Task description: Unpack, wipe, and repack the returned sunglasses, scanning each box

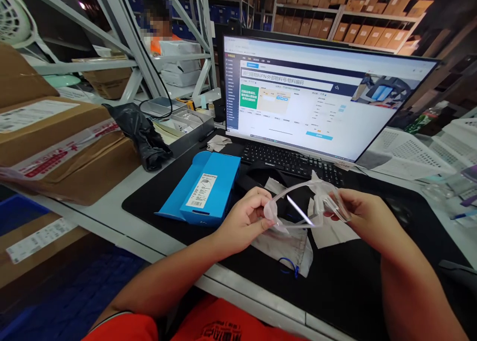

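Orange shirt [223,326] lowest; beyond it the left hand [246,219] and right hand [367,217] each pinch one end of the clear plastic glasses [309,207], held over the black mat [156,202] near the keyboard [290,160]. They look light, thin, slippery and easily scratched, so the frame ends seem the safest hold.

Pale grey table [104,217] carries large black desk mat [335,291], brown cardboard carton [55,142], grey metal tray [186,122].

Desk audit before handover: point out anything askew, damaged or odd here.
The cardboard carton at the left looks damaged: its top is dented and its printed tape hangs peeled loose. The blue box lies with its end flap open beside the left hand and right hand, which hold clear glasses. Nothing spilled.
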Tool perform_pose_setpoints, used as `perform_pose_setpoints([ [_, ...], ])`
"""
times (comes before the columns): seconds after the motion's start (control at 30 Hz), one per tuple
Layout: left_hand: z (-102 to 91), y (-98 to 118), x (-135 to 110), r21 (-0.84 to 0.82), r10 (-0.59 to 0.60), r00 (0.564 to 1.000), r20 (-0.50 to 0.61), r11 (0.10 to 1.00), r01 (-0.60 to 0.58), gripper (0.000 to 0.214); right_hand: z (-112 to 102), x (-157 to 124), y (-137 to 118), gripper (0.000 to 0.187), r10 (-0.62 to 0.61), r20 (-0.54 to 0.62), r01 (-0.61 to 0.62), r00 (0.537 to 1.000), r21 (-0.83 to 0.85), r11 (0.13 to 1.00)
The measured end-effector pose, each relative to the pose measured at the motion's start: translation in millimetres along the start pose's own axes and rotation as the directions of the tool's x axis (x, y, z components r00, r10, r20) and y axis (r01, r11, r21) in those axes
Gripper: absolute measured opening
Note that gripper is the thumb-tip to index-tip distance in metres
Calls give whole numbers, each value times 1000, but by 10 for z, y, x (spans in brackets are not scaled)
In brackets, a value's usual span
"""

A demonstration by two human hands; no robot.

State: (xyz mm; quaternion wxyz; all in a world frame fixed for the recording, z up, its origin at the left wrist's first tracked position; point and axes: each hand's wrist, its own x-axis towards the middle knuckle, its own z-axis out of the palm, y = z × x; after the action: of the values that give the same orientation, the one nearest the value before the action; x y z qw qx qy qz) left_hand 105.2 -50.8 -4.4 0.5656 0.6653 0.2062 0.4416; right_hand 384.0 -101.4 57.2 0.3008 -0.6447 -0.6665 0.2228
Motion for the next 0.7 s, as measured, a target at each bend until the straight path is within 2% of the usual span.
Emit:
perform_pose_setpoints([
  [0.1,58,-45,-53,23,129,992,-9,991,-129,9,12,10,-1,23,-2,7,2,1000,-29,1000],
  [0.2,119,-105,-94,-29,205,977,-68,978,-207,8,63,25,-5,24,13,82,-19,997,65,998],
  [0.3,154,-109,-110,-148,208,964,-167,961,-233,12,141,42,-8,26,28,231,-76,972,202,976],
  [0.37,147,-78,-102,-128,204,954,-218,964,-235,13,184,55,0,27,22,282,-97,959,254,962],
  [0.43,119,-39,-82,-50,230,945,-233,968,-248,14,224,78,23,27,30,269,-118,963,320,940],
  [0.5,83,-11,-61,9,268,936,-227,962,-273,16,280,117,57,31,67,223,-164,973,453,876],
  [0.57,52,-6,-49,42,272,933,-236,962,-270,18,359,167,92,36,143,171,-219,975,611,761],
  [0.63,31,-24,-44,49,240,936,-258,971,-236,17,439,214,114,40,224,142,-257,964,711,655],
  [0.7,18,-59,-39,5,187,943,-276,981,-193,15,472,247,121,42,272,104,-257,957,741,621],
])
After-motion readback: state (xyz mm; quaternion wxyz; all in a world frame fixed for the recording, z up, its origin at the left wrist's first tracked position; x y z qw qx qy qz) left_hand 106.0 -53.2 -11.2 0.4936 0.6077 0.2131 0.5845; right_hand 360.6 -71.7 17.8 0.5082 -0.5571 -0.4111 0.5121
